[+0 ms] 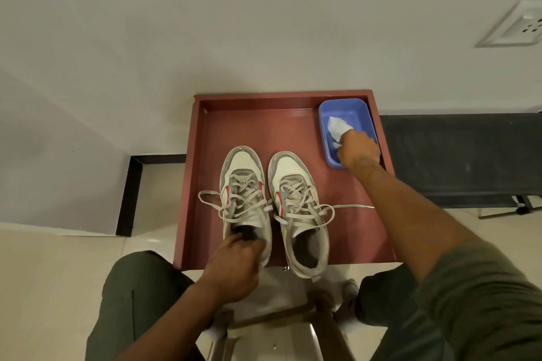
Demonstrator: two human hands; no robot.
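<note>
- Closest in: the person is sitting with knees in dark green trousers (137, 296) either side of the near edge of the red tray (258, 129).
- The left hand (231, 269) is clamped on the heel end of the left shoe (243, 182). The fingers are curled tight over the collar and the tips are tucked down into the opening, so that's a proper grip, not just resting there.
- That shoe sits flat on the tray, toe pointing away. The right shoe (296, 202) is just beside it with nobody touching it, and its heel hangs a bit over the tray's near edge.
- Both are loosely laced, and one lace (356, 206) trails off to the right across the tray.
- Further out, the right hand (359, 149) is stretched into the blue tub (344, 105) in the tray's far right corner.
- Its fingers are bent down and bunched on the white cloth (337, 126) lying in the tub. The fingertips are hidden under the hand, but it looks like it has hold of the cloth's near end.
- Way back on the wall there's a socket plate (522, 25).
</note>
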